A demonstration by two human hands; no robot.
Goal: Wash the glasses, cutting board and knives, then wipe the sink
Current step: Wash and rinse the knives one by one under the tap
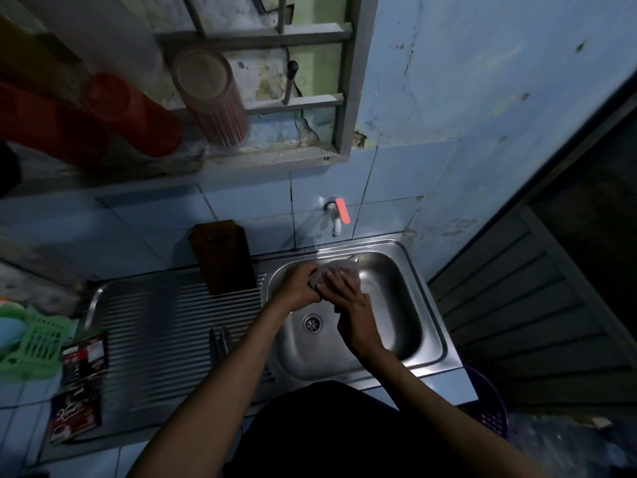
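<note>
The light is dim where I stand, and the pale blue wall (482,98) ahead of me is stained and cracked above its tiles (241,208). A grey barred window frame (348,98) sits over them, a dark louvred door (524,305) to my right.

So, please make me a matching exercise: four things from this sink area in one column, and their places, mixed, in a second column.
Things:
1. cutting board
2. knives
3. cloth
4. tap

Places:
A. on the tiled wall above the sink basin
B. lying flat on the ribbed drainboard
C. in the grip of both hands, over the basin
D. standing at the back of the drainboard, against the wall

Pairs: 1-D, 2-B, 3-C, 4-A
</note>
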